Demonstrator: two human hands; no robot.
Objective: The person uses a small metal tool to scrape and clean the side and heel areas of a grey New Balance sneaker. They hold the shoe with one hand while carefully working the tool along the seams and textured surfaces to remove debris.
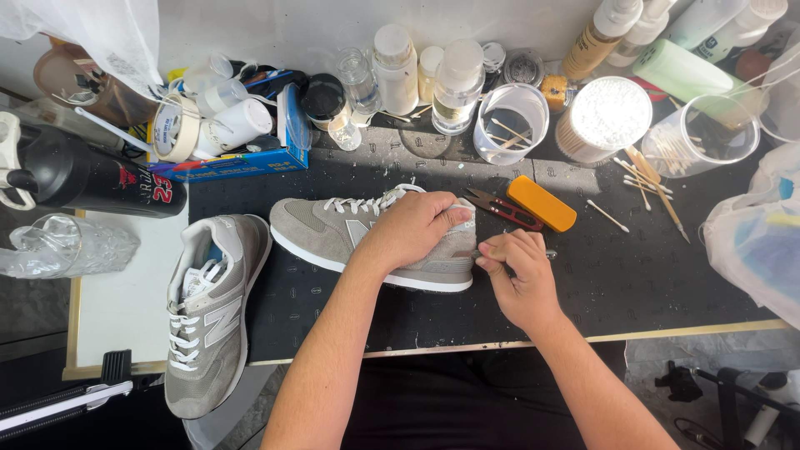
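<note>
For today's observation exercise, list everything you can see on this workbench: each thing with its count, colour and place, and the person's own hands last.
Sneaker on mat: one, grey with white laces, centre, on its side.
Second sneaker: one, grey, left, overhanging the table edge.
Work mat: one, black, covering the bench.
Thread snips: one, red and black, behind the shoe.
Orange block: one, right of the snips.
Cotton swabs: several, white, loose on the mat at right.
Clear cups: two, at the back.
Bottles: many, mostly white or clear, back row.
Tape roll: one, white, back left.
Black bottle: one, far left.
Left hand: pressing on the shoe's heel.
Right hand: pinching a thin tool at the heel.
</note>
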